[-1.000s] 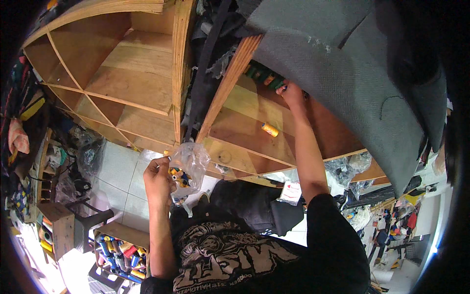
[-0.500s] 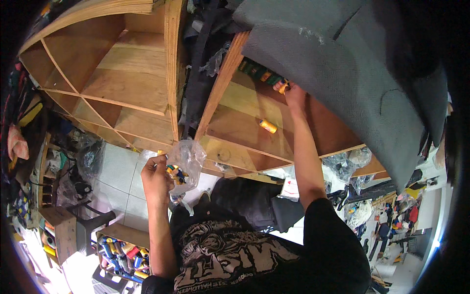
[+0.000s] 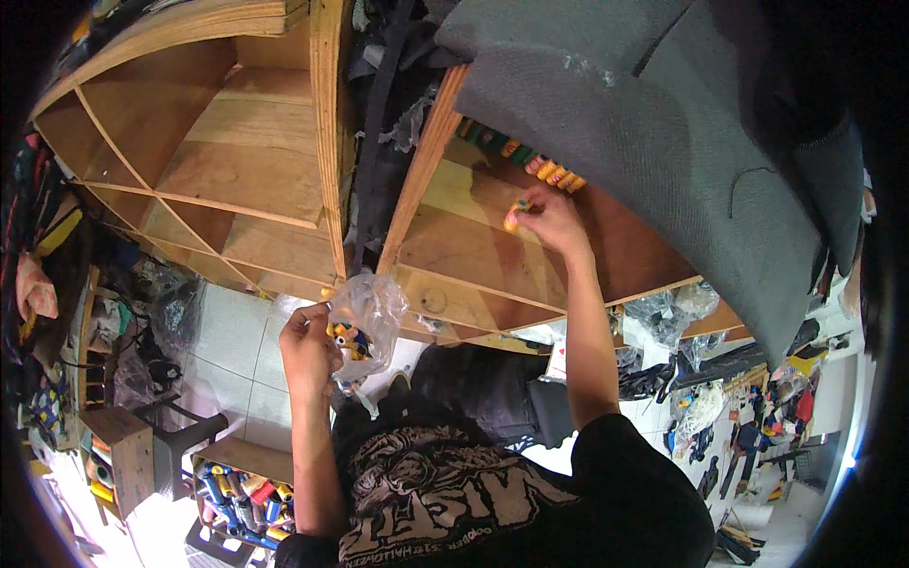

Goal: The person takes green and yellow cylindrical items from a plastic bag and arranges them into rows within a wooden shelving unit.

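My right hand (image 3: 554, 222) is closed around a small yellow thread spool (image 3: 514, 219), just above the wooden shelf (image 3: 454, 218). Behind it, partly under a grey fabric sheet (image 3: 606, 104), runs a row of spools; the yellow spools (image 3: 557, 174) stand at its right end and dark green spools (image 3: 483, 135) at its left. My left hand (image 3: 310, 343) pinches a clear plastic bag (image 3: 379, 308) in front of the shelf unit. Several small spools (image 3: 352, 343) in yellow and dark colours show inside the bag.
A wooden shelf unit with square compartments (image 3: 246, 161) extends to the left. A box of larger thread spools (image 3: 248, 497) sits low at the left, near a dark stool (image 3: 185, 440). Black fabric (image 3: 483, 388) lies below the shelf. Plastic bags (image 3: 672, 308) hang at the right.
My right hand has drawn back from the row and taken hold of the loose yellow spool on the shelf. More yellow spools in the row are visible. The bag has shifted slightly.
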The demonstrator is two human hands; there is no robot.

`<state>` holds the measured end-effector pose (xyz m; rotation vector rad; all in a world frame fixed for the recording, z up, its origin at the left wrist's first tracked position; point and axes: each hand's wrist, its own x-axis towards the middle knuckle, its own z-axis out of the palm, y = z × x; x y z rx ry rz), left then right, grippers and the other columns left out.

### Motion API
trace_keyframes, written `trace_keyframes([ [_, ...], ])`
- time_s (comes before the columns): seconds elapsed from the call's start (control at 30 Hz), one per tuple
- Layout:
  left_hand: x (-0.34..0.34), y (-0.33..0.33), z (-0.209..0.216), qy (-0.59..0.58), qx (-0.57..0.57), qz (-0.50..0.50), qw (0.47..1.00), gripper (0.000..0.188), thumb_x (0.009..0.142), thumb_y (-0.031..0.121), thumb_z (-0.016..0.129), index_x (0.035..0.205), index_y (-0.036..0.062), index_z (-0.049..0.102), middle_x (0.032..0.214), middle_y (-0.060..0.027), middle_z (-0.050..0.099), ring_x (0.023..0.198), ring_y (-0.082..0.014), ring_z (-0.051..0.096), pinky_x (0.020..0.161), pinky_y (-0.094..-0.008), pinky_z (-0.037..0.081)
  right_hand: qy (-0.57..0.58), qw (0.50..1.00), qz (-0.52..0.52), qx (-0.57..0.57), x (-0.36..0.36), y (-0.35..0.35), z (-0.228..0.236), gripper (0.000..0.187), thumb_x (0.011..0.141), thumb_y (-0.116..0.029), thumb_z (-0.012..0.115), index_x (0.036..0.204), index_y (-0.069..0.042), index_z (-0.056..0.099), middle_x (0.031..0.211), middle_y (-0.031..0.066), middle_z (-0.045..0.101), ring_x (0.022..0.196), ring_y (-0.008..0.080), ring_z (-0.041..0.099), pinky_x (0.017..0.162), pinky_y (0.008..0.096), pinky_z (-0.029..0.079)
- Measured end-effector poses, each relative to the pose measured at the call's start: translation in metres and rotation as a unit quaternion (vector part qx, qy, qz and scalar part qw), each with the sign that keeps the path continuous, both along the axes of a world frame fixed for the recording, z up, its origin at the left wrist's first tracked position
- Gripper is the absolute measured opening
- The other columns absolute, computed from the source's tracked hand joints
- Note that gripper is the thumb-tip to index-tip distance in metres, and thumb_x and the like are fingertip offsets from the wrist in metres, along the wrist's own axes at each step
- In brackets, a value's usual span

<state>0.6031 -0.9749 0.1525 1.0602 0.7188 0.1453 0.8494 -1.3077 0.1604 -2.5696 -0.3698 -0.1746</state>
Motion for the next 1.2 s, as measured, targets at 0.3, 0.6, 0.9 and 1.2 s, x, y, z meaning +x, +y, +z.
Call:
trace_keyframes([
  [0.3,-0.007,0.000,0.003,-0.001,0.009,0.021,1.000,0.016,0.088,0.017,0.052,0.090,0.0017,0.054,0.046,0.0024,0.038,0.033,-0.0049,0.030,0.032,-0.0211,0.021,-0.007,0.995,-0.102,-0.005,0.085,0.015,0.017,0.034,0.071,-0.030,0.072,0.091,-0.004,0.062,0.083,0.0084,0.066,0.076,0.0198,0.063,0.068,0.0339,0.048],
  [0.6,-0.011,0.002,0.001,-0.006,0.006,0.041,0.999,0.016,0.088,0.017,0.053,0.090,0.0013,0.054,0.047,0.0029,0.038,0.033,-0.0051,0.031,0.031,-0.0212,0.022,-0.286,0.950,-0.046,-0.115,0.089,0.020,0.007,0.034,0.067,-0.025,0.073,0.093,-0.006,0.062,0.083,0.0139,0.064,0.077,0.0294,0.061,0.070,0.0391,0.048],
  [0.9,-0.025,0.013,0.017,-0.031,-0.019,0.013,0.999,0.014,0.089,0.017,0.051,0.088,0.0031,0.053,0.047,0.0025,0.038,0.034,-0.0045,0.029,0.032,-0.0205,0.020,0.238,0.910,0.220,0.260,-0.068,0.110,0.086,0.027,0.081,-0.023,0.062,0.100,-0.004,0.062,0.086,0.0038,0.063,0.074,0.0085,0.058,0.069,0.0213,0.045],
  [1.2,-0.019,-0.020,0.056,-0.050,-0.030,-0.060,0.996,0.012,0.086,0.014,0.052,0.090,0.0028,0.053,0.052,0.0003,0.043,0.037,-0.0076,0.037,0.034,-0.0222,0.028,0.416,0.812,0.362,0.192,-0.187,0.218,-0.071,0.027,0.078,-0.013,0.058,0.103,-0.004,0.054,0.090,0.0074,0.058,0.085,0.0192,0.057,0.065,0.0331,0.046],
])
